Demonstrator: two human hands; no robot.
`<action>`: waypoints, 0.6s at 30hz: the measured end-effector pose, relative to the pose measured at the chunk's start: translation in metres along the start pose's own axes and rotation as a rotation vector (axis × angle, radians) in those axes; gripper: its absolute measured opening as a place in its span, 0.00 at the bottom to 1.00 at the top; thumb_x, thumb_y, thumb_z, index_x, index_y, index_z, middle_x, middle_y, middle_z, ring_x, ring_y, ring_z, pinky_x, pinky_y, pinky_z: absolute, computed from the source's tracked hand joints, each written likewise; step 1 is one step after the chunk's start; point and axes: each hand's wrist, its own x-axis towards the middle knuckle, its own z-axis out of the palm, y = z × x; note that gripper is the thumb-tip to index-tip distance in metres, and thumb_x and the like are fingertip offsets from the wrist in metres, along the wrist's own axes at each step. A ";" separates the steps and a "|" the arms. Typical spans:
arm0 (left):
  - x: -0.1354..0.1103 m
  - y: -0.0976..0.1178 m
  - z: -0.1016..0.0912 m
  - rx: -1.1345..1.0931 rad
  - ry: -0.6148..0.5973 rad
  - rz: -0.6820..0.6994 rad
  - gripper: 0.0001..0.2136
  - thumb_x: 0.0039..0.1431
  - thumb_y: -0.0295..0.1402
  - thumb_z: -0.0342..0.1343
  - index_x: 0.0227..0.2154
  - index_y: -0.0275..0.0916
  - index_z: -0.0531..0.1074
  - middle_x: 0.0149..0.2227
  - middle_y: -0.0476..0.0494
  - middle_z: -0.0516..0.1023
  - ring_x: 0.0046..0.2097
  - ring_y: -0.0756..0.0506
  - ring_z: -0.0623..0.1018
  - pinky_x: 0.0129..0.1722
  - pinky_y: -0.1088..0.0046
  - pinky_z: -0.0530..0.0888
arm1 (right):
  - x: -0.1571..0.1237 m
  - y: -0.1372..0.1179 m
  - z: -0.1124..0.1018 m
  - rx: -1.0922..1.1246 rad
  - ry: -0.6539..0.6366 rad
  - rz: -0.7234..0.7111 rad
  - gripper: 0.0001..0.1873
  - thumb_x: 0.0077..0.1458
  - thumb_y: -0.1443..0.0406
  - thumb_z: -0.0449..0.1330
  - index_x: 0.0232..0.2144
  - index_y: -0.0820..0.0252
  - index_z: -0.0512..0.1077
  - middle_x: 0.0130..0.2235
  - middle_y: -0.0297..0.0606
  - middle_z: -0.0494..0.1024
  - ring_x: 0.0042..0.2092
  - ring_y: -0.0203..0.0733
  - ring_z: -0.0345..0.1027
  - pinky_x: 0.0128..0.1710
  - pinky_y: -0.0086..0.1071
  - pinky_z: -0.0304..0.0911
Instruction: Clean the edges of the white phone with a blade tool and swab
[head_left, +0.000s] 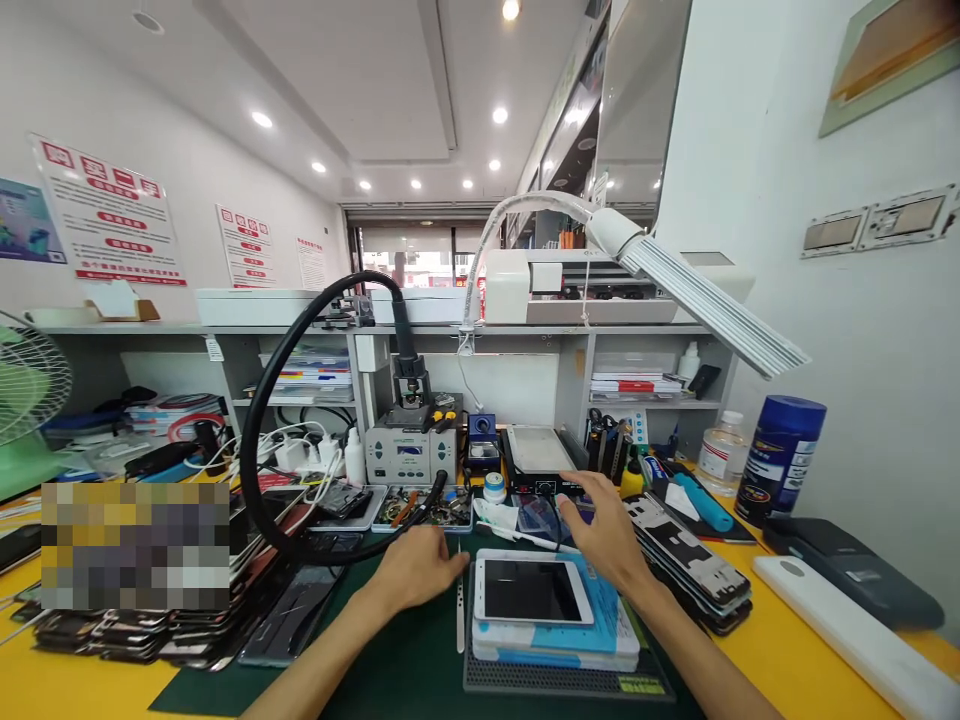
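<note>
My left hand (418,572) rests at the left of the green mat (360,665). Its thumb is stretched over a thin metal pry tool (460,625), and its other fingers are mostly hidden behind the knuckles. My right hand (602,532) reaches over the far right part of the mat, thumb and fingers apart, with nothing seen in it. Between my hands, a white tablet (534,590) with a dark screen lies face up on a blue and white box (611,645). Beneath the box is a grey perforated pad (555,682).
Stacked phone parts (202,640) stand left; more phone frames (686,560) lie right. A black hose (255,440) loops from the hot-air station (411,455). Behind my right hand is a flat heating plate (540,450). A lamp (705,290) overhangs a blue spray can (780,460).
</note>
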 end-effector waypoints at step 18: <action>0.027 0.093 -0.008 -0.936 -0.109 -0.139 0.14 0.70 0.39 0.58 0.52 0.36 0.73 0.48 0.41 0.78 0.42 0.44 0.80 0.41 0.63 0.80 | -0.021 -0.030 0.015 0.342 -0.011 -0.152 0.25 0.57 0.55 0.66 0.55 0.56 0.74 0.38 0.38 0.78 0.30 0.41 0.73 0.28 0.33 0.70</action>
